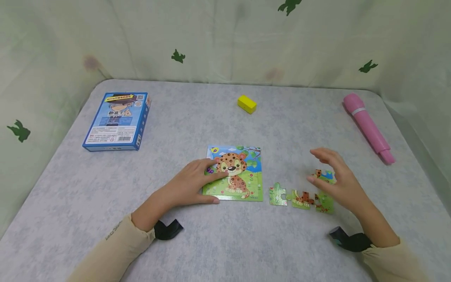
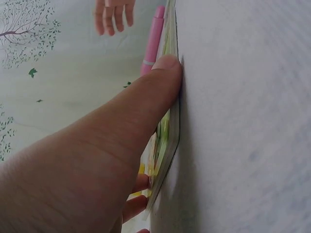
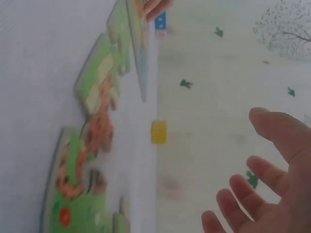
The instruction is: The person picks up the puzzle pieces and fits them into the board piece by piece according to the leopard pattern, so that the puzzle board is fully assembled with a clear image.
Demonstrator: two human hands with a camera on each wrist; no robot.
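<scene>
A square leopard puzzle board (image 1: 251, 184) lies flat in the middle of the table. My left hand (image 1: 192, 182) rests on its left side, index finger across the picture and thumb along the near edge. The left wrist view shows that thumb (image 2: 163, 80) against the board's side. To the right, loose puzzle pieces (image 1: 300, 199) with green grass and spotted leopard parts lie in a row, and another piece (image 1: 327, 176) is partly hidden behind my right hand (image 1: 336, 180). That hand hovers over the pieces with nothing in it, thumb and fingers spread apart in the right wrist view.
A blue game box (image 1: 114, 121) lies at the far left. A small yellow block (image 1: 247, 104) sits at the back, beyond the board. On the right lies a pink microphone-shaped stick (image 1: 368, 127). A pale curtain (image 1: 225, 43) hangs behind the table.
</scene>
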